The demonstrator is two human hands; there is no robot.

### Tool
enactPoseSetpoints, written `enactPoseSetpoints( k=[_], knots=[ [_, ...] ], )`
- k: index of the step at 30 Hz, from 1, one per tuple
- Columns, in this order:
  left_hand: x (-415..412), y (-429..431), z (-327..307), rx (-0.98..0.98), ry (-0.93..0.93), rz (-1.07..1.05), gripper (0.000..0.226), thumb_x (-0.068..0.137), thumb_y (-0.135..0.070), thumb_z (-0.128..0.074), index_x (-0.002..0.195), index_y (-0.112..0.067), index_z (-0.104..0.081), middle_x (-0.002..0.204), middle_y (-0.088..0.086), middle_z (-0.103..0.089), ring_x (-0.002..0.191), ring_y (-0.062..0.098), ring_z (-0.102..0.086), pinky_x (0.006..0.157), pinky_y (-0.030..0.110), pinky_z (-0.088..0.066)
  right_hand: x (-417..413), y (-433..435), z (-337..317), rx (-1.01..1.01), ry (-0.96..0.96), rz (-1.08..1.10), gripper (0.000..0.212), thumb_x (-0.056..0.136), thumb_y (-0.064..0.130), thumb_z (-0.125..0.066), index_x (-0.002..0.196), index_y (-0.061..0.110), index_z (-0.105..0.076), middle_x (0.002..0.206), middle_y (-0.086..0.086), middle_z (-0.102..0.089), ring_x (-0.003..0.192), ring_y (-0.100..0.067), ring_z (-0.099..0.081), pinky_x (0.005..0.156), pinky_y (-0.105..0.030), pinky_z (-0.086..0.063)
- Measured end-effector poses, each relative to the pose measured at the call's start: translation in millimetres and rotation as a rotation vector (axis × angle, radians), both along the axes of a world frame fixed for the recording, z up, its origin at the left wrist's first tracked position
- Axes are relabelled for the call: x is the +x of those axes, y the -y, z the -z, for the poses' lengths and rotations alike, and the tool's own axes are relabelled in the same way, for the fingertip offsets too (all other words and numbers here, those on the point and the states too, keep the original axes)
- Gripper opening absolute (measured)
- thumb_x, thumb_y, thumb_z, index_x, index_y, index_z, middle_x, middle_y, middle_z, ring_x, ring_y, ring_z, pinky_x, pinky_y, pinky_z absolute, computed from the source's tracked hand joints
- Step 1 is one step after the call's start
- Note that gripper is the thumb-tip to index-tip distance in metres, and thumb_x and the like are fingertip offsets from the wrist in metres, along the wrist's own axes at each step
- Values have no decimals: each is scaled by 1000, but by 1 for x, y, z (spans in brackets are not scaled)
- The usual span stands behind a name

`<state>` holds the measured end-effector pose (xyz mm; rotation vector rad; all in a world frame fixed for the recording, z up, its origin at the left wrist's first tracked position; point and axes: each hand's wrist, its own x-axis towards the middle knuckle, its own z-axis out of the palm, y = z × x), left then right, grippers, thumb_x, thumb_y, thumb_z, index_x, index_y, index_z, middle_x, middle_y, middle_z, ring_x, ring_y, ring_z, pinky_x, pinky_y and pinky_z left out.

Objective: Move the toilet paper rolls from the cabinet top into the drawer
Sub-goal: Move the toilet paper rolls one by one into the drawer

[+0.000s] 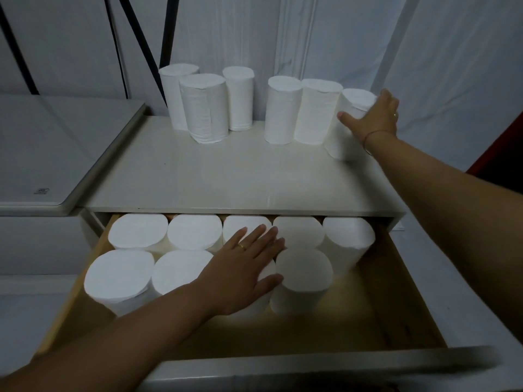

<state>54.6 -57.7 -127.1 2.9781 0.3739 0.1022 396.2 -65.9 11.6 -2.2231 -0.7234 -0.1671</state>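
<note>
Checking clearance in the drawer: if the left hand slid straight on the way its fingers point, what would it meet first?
Probably the back-row roll just beyond the left hand's fingertips; depth is uncertain, as the hand lies flat on the roll tops.

Six rolls upright along the back of the cabinet top (226, 176): three clustered at left (208, 108), three in a touching row at right (305, 111), the rightmost (349, 128) tilted. Below and in front, open drawer (402, 301) with nine upright rolls (195, 232) in two rows at its back-left. Lower table (42, 154) to the left.
</note>
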Motion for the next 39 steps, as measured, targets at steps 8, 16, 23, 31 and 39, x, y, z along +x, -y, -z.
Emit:
enactPoseSetpoints(
  k=[8, 16, 23, 31, 39],
  knots=[
    [0, 0, 1, 12, 16, -3, 69, 91, -66, -3, 151, -32, 1, 158, -9, 11, 144, 9, 19, 119, 35, 10, 12, -23, 2, 47, -69, 134, 98, 67, 52, -73, 140, 9, -24, 143, -10, -35, 126, -31, -44, 100, -40, -39],
    [-1, -1, 1, 23, 4, -3, 70, 90, -67, 0, 151, -33, 2, 159, -9, 11, 144, 9, 18, 119, 35, 9, 4, 0, 2, 68, -41, 27, 83, 66, 42, -74, 131, 7, -36, 133, -11, -45, 117, -28, -50, 89, -33, -43],
    [-2, 1, -1, 11, -3, -5, 75, 86, -69, 4, 151, -32, -1, 159, -8, 7, 146, 10, 13, 120, 34, 7, -32, 65, 1, 37, -63, -190, 73, 65, 36, -76, 126, 15, -41, 113, -1, -46, 97, -17, -47, 75, -29, -44],
    [-7, 8, -3, 14, -3, -3, 73, 87, -66, 0, 151, -31, -4, 160, -7, 1, 147, 11, 8, 119, 35, 8, -69, 171, -7, -56, -153, -448, 56, 67, 28, -77, 114, 32, -47, 107, 8, -54, 94, -10, -54, 72, -24, -48],
    [-14, 15, -5, 28, 4, 3, 69, 90, -64, -4, 151, -33, -2, 160, -9, 1, 147, 10, 7, 118, 31, 9, -87, 227, 5, -226, -301, -669, 65, 54, 42, -77, 112, 44, -47, 105, 16, -54, 95, -4, -55, 65, -18, -53]
  ],
)
